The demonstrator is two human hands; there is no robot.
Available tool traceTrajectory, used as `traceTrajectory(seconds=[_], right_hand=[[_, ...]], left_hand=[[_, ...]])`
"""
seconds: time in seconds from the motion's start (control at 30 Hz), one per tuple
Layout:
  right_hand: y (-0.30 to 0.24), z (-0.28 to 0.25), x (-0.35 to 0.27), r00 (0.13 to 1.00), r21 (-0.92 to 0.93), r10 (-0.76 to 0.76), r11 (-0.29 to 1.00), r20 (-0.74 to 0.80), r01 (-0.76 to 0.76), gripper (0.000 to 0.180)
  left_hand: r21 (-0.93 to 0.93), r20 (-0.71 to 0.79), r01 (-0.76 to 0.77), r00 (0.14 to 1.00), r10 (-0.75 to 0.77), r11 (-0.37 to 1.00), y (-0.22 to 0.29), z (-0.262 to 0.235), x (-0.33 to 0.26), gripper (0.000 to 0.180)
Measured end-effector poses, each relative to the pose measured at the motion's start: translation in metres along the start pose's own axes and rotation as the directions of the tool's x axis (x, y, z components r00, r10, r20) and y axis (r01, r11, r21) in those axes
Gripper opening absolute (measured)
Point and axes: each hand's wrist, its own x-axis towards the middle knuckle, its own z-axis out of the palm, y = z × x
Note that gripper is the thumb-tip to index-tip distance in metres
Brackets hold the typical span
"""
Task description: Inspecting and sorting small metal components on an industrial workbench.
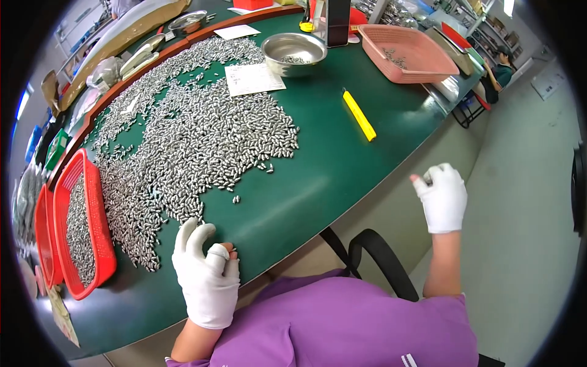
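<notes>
My left hand [208,278], in a white glove with bare thumb and index tips, is at the near edge of a large spread of small silvery metal pieces [202,137]. Two of its gloved fingers reach towards the pieces; the bare tips are pinched close together, and whatever lies between them is too small to make out. Off to the right, my right hand [443,199], gloved the same way, is raised beyond the table's front edge. Its fingers curl inward, hiding anything inside them.
The green table [330,177] has a curved front edge. A red basket [101,244] of pieces stands at left. Farther back are a metal bowl [295,52], paper slips [254,79], a pink basket [406,58] and a yellow cutter [359,116]. A chair armrest [379,257] is close by.
</notes>
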Motion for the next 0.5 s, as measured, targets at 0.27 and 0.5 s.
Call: traceTrajectory(seconds=[0.27, 0.5], right_hand=[[-0.078, 0.034, 0.087, 0.998, 0.209, -0.034, 0.978, 0.06, 0.02, 0.047], [-0.063, 0.053, 0.089, 0.997, 0.314, 0.035, 0.948, 0.073, -0.056, 0.024]], left_hand=[[0.003, 0.039, 0.059, 0.997, -0.059, 0.998, 0.008, -0.008, 0.001, 0.023], [-0.024, 0.01, 0.031, 0.999, -0.031, 0.999, 0.001, 0.0, 0.004, 0.024]])
